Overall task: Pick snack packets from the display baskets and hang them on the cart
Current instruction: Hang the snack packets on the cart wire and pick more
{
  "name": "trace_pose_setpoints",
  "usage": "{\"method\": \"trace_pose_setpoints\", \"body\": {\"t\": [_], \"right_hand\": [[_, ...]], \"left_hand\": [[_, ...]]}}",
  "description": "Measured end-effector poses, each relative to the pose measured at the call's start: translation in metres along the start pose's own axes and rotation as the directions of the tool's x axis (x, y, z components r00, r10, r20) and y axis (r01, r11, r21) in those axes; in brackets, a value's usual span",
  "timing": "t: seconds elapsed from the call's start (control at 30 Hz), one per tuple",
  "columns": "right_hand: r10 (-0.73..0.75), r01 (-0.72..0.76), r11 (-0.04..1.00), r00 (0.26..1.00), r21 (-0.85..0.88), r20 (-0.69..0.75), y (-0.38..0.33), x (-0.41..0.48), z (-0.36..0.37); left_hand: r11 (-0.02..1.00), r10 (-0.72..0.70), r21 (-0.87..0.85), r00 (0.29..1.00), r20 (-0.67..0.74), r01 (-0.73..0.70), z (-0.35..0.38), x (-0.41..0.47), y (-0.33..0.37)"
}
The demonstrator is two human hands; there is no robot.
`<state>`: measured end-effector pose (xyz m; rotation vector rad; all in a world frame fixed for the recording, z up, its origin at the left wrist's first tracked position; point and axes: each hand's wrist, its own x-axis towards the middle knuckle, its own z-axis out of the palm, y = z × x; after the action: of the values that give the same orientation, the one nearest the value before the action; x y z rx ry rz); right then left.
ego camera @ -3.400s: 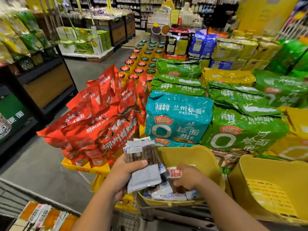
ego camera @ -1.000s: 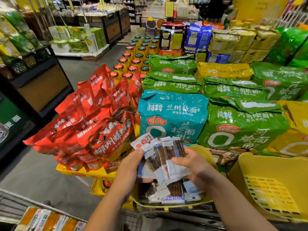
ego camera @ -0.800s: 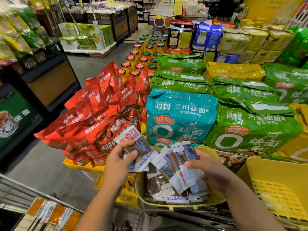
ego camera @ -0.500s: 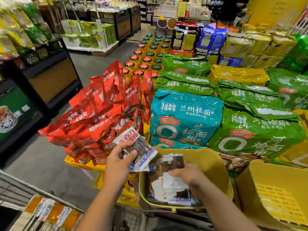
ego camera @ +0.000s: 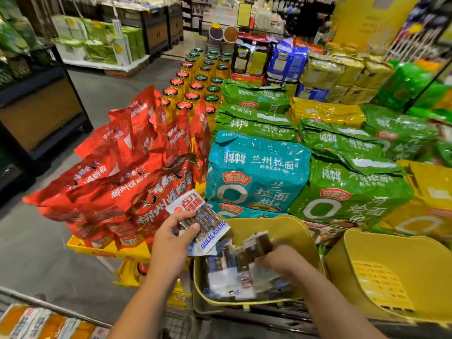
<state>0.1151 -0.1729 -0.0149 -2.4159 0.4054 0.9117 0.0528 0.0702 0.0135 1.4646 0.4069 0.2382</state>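
Supermarket aisle; red bags (ego camera: 127,182) and teal noodle pack (ego camera: 256,172) stacked behind. Left hand (ego camera: 171,238) clenched round a fan of held packets (ego camera: 203,221): glossy film, flat, dark sticks inside. Long axis runs 11 to 5 o'clock, with the header end at 11. Cart (ego camera: 49,311) lies at 7 o'clock from that grip, so the left hand is nearer. Right hand (ego camera: 278,261) is down in the smooth plastic yellow basket (ego camera: 300,231) among loose packets (ego camera: 230,277). It is blurred, so I cannot tell its grip.
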Motion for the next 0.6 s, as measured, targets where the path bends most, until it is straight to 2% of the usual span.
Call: {"method": "trace_pose_setpoints", "body": {"t": [0.07, 0.13, 0.3, 0.37, 0.43, 0.5, 0.57, 0.6], "right_hand": [[-0.029, 0.027, 0.992, 0.999, -0.127, -0.014, -0.003, 0.001, 0.01], [-0.074, 0.052, 0.982, 0.991, -0.184, -0.113, -0.003, 0.0, 0.007], [-0.1, 0.061, 0.988, 0.952, -0.141, -0.288, 0.008, -0.009, -0.017], [-0.219, 0.116, 0.946, 0.918, -0.303, -0.331, 0.014, -0.012, -0.018], [-0.346, 0.173, 0.875, 0.876, -0.453, -0.335, 0.017, -0.013, -0.013], [-0.417, 0.215, 0.832, 0.851, -0.512, -0.319, 0.017, -0.01, -0.004], [-0.409, 0.239, 0.837, 0.87, -0.492, -0.275, 0.016, -0.006, 0.003], [-0.378, 0.232, 0.829, 0.903, -0.509, -0.204, 0.013, -0.006, 0.002]], "left_hand": [[1.0, -0.004, 0.017, 0.999, 0.04, 0.003, 0.003, 0.001, 0.0], [0.997, -0.014, 0.076, 0.996, 0.085, 0.008, 0.004, 0.004, 0.001], [0.993, -0.099, 0.081, 0.962, 0.255, 0.081, 0.004, 0.008, 0.0], [0.995, -0.101, 0.051, 0.961, 0.256, 0.091, 0.011, 0.003, 0.008], [0.993, -0.116, 0.029, 0.957, 0.265, 0.112, 0.016, 0.0, 0.013], [0.991, -0.135, 0.024, 0.957, 0.255, 0.133, 0.018, 0.001, 0.015], [0.986, -0.164, 0.023, 0.958, 0.236, 0.163, 0.018, 0.003, 0.015], [0.984, -0.177, 0.028, 0.961, 0.211, 0.175, 0.019, 0.004, 0.015]]}}
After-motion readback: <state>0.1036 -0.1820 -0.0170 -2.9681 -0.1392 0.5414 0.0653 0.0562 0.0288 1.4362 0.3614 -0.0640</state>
